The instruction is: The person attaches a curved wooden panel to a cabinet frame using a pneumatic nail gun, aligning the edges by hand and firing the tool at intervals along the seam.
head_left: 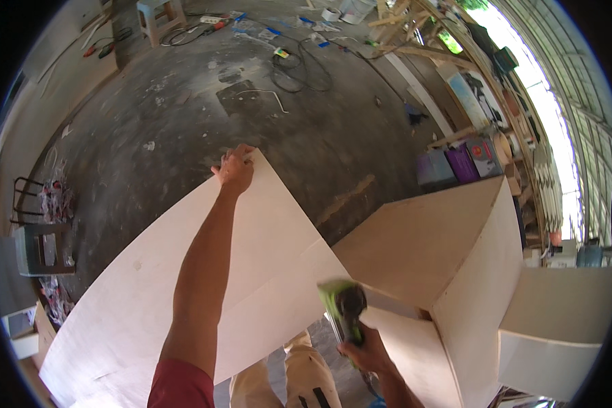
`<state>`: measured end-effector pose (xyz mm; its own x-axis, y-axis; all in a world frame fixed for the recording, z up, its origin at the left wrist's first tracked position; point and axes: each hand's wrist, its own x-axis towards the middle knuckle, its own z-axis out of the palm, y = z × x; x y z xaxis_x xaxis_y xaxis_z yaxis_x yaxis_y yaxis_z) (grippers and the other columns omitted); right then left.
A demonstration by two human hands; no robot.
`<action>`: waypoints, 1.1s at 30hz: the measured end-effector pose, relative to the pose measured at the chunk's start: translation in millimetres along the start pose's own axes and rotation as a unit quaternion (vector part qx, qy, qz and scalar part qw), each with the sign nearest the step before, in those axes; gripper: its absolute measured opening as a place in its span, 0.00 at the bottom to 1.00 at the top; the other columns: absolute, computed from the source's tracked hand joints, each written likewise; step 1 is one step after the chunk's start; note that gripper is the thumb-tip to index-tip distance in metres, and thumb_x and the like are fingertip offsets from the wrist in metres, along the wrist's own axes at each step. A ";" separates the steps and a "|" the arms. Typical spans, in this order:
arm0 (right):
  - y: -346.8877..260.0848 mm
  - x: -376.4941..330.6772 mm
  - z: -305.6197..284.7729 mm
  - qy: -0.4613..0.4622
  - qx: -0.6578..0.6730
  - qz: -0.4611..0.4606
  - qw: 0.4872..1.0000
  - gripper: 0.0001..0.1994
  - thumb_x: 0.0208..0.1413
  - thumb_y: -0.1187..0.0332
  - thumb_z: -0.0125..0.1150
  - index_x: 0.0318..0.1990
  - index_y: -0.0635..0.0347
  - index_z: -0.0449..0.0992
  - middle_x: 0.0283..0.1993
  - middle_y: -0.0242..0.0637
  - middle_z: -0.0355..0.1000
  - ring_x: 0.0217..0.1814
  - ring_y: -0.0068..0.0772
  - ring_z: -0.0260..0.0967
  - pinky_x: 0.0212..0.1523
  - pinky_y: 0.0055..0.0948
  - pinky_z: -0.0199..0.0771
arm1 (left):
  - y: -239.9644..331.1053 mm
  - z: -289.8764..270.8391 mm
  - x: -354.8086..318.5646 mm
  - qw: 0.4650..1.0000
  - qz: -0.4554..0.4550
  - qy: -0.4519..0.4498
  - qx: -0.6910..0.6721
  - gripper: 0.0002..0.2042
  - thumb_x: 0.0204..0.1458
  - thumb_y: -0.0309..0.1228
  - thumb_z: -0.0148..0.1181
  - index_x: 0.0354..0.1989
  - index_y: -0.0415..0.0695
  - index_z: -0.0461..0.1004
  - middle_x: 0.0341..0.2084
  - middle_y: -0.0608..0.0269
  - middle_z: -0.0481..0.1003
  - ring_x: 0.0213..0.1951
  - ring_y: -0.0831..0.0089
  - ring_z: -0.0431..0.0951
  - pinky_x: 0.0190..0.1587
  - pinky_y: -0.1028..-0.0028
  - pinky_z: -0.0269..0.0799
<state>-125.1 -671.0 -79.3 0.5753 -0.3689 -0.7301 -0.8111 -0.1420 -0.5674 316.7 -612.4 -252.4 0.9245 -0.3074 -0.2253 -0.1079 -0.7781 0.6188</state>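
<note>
While the left hand [236,170] pinches the pale panel [272,265] by its corner, upper centre, apparently steadying it, the right hand [367,350] wraps a green tool [349,313], lower right of centre.

The large panel [143,265] is of a whitish cream colour, and the power tool [350,309] is bright green with black. The sleeve [182,385] is dark red, while the trousers [309,374] are beige with black marks. The floor [183,115] is dark grey with whitish spots, and one box [461,163] is purple
</note>
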 end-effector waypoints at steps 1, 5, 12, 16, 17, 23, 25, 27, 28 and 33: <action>12.6 -25.8 5.3 -0.014 -0.010 0.045 0.999 0.34 0.48 0.65 0.68 0.63 0.70 0.67 0.31 0.51 0.74 0.34 0.38 0.74 0.41 0.38 0.75 | -5.8 3.3 -3.4 1.000 0.029 0.007 0.006 0.17 0.58 0.31 0.57 0.55 0.64 0.75 0.56 0.65 0.72 0.64 0.61 0.66 0.65 0.38 0.48; 79.0 -101.8 46.9 0.000 -0.051 0.050 0.997 0.37 0.44 0.63 0.70 0.65 0.66 0.68 0.38 0.58 0.78 0.43 0.50 0.80 0.45 0.39 0.76 | -54.0 4.7 -21.8 0.970 0.197 0.104 0.098 0.25 0.61 0.33 0.56 0.68 0.61 0.65 0.65 0.55 0.63 0.69 0.55 0.58 0.67 0.41 0.47; 151.3 -162.3 95.8 0.069 0.010 0.052 0.996 0.37 0.43 0.66 0.69 0.65 0.65 0.69 0.36 0.57 0.77 0.41 0.49 0.81 0.42 0.38 0.77 | -51.1 10.6 -116.9 0.931 0.289 0.118 0.191 0.34 0.62 0.38 0.56 0.75 0.51 0.51 0.74 0.46 0.47 0.75 0.50 0.45 0.68 0.41 0.44; 150.6 -163.0 101.3 0.070 0.014 0.058 0.996 0.36 0.43 0.67 0.68 0.65 0.65 0.69 0.36 0.56 0.77 0.40 0.49 0.81 0.42 0.37 0.77 | -69.5 0.0 -190.7 0.916 0.345 0.056 0.196 0.37 0.59 0.43 0.60 0.75 0.50 0.52 0.74 0.43 0.45 0.75 0.47 0.45 0.68 0.40 0.44; 162.0 -162.3 104.0 0.075 0.019 0.055 0.995 0.36 0.43 0.68 0.68 0.65 0.65 0.68 0.36 0.56 0.77 0.40 0.50 0.81 0.42 0.37 0.77 | -72.1 -1.5 -212.2 0.915 0.351 0.037 0.195 0.38 0.58 0.44 0.61 0.74 0.50 0.52 0.74 0.42 0.44 0.75 0.47 0.44 0.68 0.40 0.44; 206.5 -168.2 115.4 0.059 0.021 0.058 0.996 0.38 0.43 0.66 0.68 0.67 0.65 0.66 0.43 0.58 0.78 0.46 0.55 0.79 0.48 0.41 0.76 | -92.2 -24.3 -344.6 0.909 0.343 -0.133 0.198 0.45 0.50 0.54 0.65 0.74 0.49 0.54 0.75 0.40 0.43 0.76 0.46 0.42 0.69 0.41 0.39; 221.3 -173.5 116.3 0.051 0.021 0.065 0.996 0.39 0.43 0.65 0.68 0.67 0.64 0.66 0.45 0.58 0.78 0.48 0.55 0.78 0.50 0.41 0.75 | -108.2 -25.9 -378.6 0.911 0.333 -0.152 0.191 0.47 0.49 0.58 0.64 0.74 0.48 0.53 0.75 0.41 0.42 0.76 0.47 0.41 0.70 0.44 0.35; 239.9 -181.1 122.1 0.079 0.013 0.034 0.996 0.38 0.42 0.67 0.67 0.66 0.63 0.67 0.38 0.56 0.77 0.40 0.52 0.79 0.46 0.39 0.75 | -129.8 -33.1 -406.5 0.915 0.301 -0.120 0.241 0.46 0.50 0.57 0.63 0.74 0.47 0.54 0.75 0.41 0.43 0.76 0.47 0.42 0.70 0.44 0.37; 249.0 -186.0 122.7 0.093 0.007 0.020 0.995 0.38 0.41 0.67 0.67 0.66 0.63 0.68 0.34 0.55 0.77 0.37 0.51 0.79 0.44 0.38 0.75 | -143.4 -33.9 -420.0 0.916 0.285 -0.105 0.264 0.45 0.51 0.56 0.63 0.73 0.46 0.54 0.75 0.41 0.43 0.76 0.47 0.42 0.70 0.45 0.39; 280.7 -202.6 121.6 0.055 0.002 0.043 0.998 0.38 0.42 0.67 0.68 0.66 0.64 0.67 0.45 0.58 0.78 0.48 0.56 0.78 0.51 0.41 0.75 | -219.4 -58.6 -480.8 0.926 0.213 -0.017 0.310 0.40 0.61 0.54 0.52 0.76 0.44 0.49 0.75 0.43 0.43 0.76 0.48 0.43 0.72 0.47 0.37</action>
<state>-456.6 -524.4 -136.9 0.4881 -0.4786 -0.7299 -0.8564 -0.1012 -0.5063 -82.8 -261.9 -235.8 0.7388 -0.6678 -0.0902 -0.6594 -0.7441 0.1077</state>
